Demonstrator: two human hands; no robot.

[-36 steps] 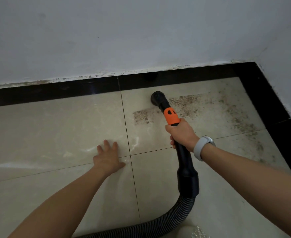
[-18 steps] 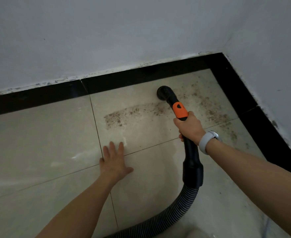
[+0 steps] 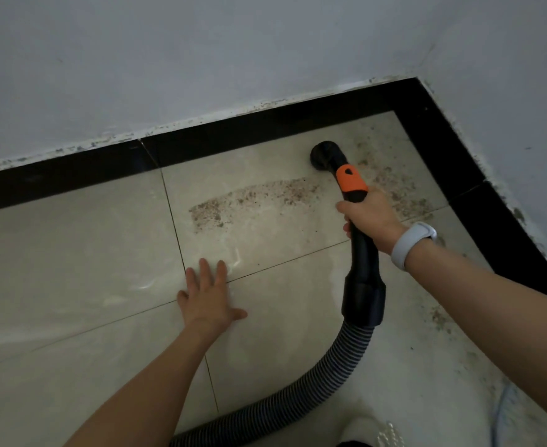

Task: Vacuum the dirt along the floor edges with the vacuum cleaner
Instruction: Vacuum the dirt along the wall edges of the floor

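Note:
My right hand (image 3: 370,219) grips the black vacuum wand just below its orange collar (image 3: 350,179). The round black nozzle (image 3: 327,155) presses on the beige floor tile near the black skirting (image 3: 265,127). A band of brown dirt (image 3: 252,198) stretches left of the wand, and more dirt (image 3: 404,195) lies to its right toward the corner. The ribbed hose (image 3: 314,391) curves down from the wand to the bottom edge. My left hand (image 3: 209,296) lies flat on the floor with fingers spread, left of the hose.
Two white walls meet at a corner at the upper right, edged by black skirting (image 3: 507,227). Specks of dirt (image 3: 439,317) run along the right edge. A white shoe tip (image 3: 359,429) shows at the bottom.
The nozzle has travelled right along the wall toward the corner, leaving a cleaned strip above the dirt band. My left hand has shifted right on the floor with the view.

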